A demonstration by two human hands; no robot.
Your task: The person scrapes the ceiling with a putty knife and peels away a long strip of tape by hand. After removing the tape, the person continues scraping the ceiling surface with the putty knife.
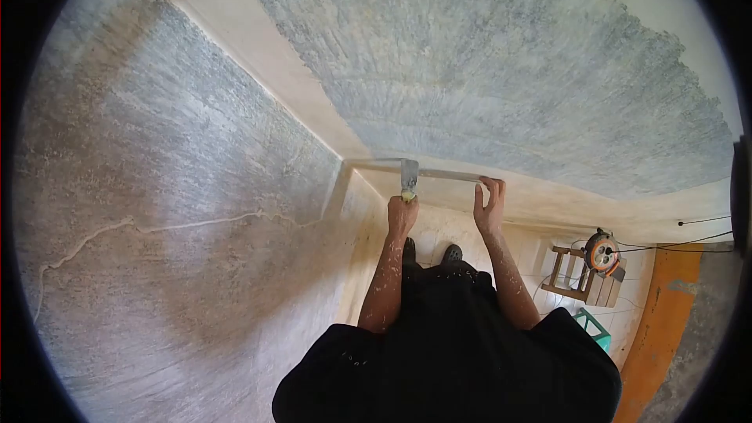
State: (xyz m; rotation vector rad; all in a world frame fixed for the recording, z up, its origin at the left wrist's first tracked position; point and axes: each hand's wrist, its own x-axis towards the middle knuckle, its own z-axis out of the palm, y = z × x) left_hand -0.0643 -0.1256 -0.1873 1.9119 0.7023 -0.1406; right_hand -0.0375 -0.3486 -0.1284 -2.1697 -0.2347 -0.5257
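Observation:
My left hand (403, 217) is closed round the handle of a putty knife (409, 174), its flat grey blade pointing up toward the wall. To the right, my right hand (490, 206) has thumb and fingers bent at the end of a long thin grey strip (450, 175), which runs left behind the putty knife's blade. Pale specks dot both forearms. The facing wall (486, 70) has a large rough grey patch with cream paint around it, and the strip lies along its lower part.
A rough grey side wall (180, 149) with a pale wavy line meets the facing wall at a corner on the left. At right are a wooden stool (569, 274), an orange-rimmed cable reel (602, 252), a green stool (593, 327) and an orange board (662, 313). Cables stretch right from the reel.

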